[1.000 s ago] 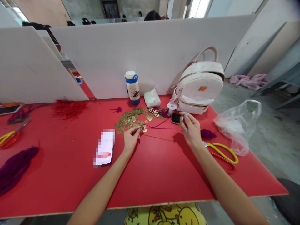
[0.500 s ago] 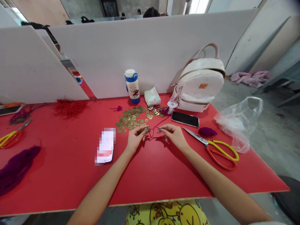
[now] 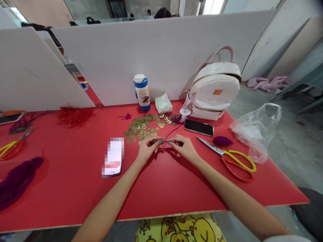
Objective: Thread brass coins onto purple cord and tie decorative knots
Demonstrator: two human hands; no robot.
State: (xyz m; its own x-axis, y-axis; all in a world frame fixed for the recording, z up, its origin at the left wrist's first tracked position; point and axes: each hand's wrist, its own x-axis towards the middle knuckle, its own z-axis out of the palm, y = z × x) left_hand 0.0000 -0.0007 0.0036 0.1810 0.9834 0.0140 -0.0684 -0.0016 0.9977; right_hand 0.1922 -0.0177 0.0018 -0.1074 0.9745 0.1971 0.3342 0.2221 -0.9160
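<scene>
My left hand (image 3: pixel 149 148) pinches a brass coin (image 3: pixel 162 141) with dark magenta cord around it, just in front of the coin pile (image 3: pixel 141 126). Close beside it on the right, my right hand (image 3: pixel 185 147) has thumb and forefinger closed on the magenta cord (image 3: pixel 167 136). One length of the cord runs up and right from between the fingers toward a tangle of the same cord (image 3: pixel 174 118) lying among the farther coins. The fingertips of both hands nearly meet, and the exact knot or loop between them is too small to make out.
Right of my hands lie scissors (image 3: pixel 222 153), a magenta yarn ball (image 3: pixel 222 140), a black-screened phone (image 3: pixel 199 127) and a plastic bag (image 3: pixel 254 131). A lit phone (image 3: pixel 113 156) lies left. Behind stand a bottle (image 3: pixel 142 92), tissues (image 3: pixel 164 103) and a white backpack (image 3: pixel 214 89).
My right hand has moved left, closing the gap to my left hand. The cord loop between them has drawn in smaller. My left hand has shifted slightly right.
</scene>
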